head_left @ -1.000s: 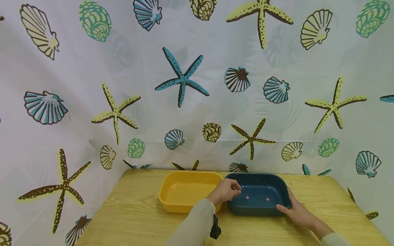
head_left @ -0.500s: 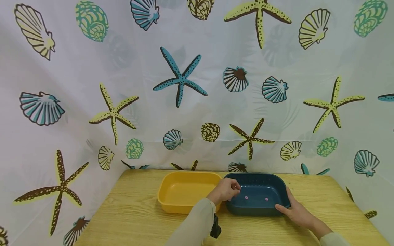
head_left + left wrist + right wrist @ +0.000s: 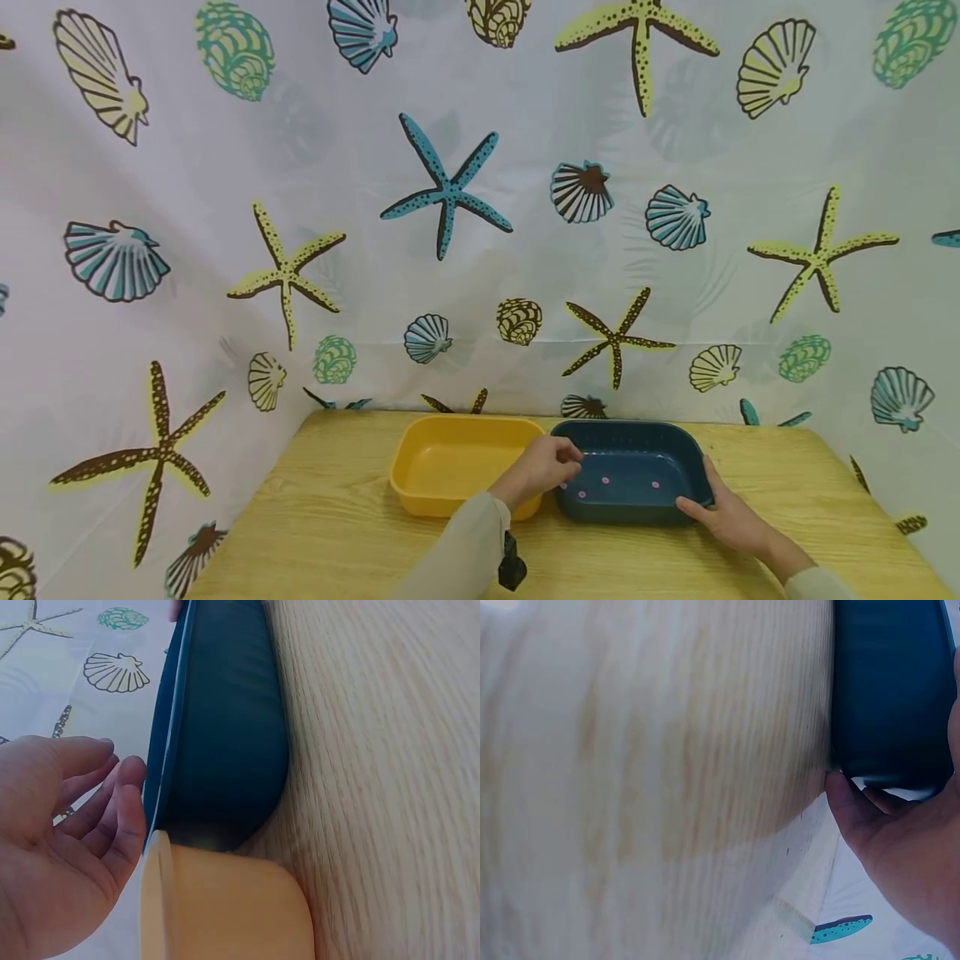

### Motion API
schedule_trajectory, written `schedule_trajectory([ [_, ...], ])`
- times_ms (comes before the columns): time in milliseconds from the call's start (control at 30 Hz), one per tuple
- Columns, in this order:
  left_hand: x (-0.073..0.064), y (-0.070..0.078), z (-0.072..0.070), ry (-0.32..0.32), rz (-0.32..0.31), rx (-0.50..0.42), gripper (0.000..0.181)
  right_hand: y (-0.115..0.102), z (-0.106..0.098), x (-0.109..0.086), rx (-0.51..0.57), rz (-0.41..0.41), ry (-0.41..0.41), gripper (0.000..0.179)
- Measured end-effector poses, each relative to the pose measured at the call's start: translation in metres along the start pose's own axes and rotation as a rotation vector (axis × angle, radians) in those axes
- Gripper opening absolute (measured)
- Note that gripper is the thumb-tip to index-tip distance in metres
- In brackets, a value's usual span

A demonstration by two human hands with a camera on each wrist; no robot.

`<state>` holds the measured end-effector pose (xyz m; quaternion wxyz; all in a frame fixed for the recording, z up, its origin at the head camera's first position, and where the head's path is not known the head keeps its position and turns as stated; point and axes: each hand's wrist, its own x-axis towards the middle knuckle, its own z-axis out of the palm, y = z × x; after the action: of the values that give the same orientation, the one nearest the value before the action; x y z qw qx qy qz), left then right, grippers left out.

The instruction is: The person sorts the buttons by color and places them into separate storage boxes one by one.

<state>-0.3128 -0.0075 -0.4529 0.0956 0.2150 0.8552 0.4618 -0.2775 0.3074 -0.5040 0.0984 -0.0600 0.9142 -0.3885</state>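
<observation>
The dark blue basin (image 3: pixel 630 513) stands on the wooden table, its left end beside a yellow basin (image 3: pixel 427 506). Several small round pink pieces (image 3: pixel 605 481) lie on its floor. My left hand (image 3: pixel 542 468) is over the basin's left end, fingers bent and fingertips inside the rim. In the left wrist view, the thumb and fingers of my left hand (image 3: pixel 75 832) curl loosely, with nothing visible between them. My right hand (image 3: pixel 731 517) grips the blue basin's right end, thumb at the front and fingers along the side. The right wrist view shows this hand (image 3: pixel 900 840) at the basin's wall.
The yellow basin's visible floor is bare. Behind the wooden table (image 3: pixel 315 517) hangs a white cloth (image 3: pixel 480 275) printed with shells and starfish, continuing on both sides. A black device (image 3: pixel 512 567) is strapped at my left wrist.
Another pink piece now shows on the blue basin's floor, below and right of the left hand. The left hand has drawn slightly left. The right hand keeps its grip.
</observation>
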Motion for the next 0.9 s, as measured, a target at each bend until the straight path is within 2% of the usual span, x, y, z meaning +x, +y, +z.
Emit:
schedule_trajectory([
  [300, -0.024, -0.006, -0.016, -0.011, 0.029, 0.005, 0.008, 0.007, -0.003, 0.001, -0.013, 0.025, 0.024, 0.102],
  [500, -0.036, -0.015, -0.021, -0.001, 0.078, 0.059, 0.010, 0.012, -0.006, 0.000, 0.006, 0.062, 0.049, 0.104],
  [733, -0.055, -0.020, -0.028, -0.036, 0.060, 0.040, 0.012, 0.014, -0.008, -0.005, -0.022, 0.049, 0.092, 0.104],
  [900, -0.069, -0.027, -0.033, -0.013, 0.068, 0.061, 0.012, 0.010, -0.008, -0.010, -0.030, -0.019, 0.129, 0.098],
])
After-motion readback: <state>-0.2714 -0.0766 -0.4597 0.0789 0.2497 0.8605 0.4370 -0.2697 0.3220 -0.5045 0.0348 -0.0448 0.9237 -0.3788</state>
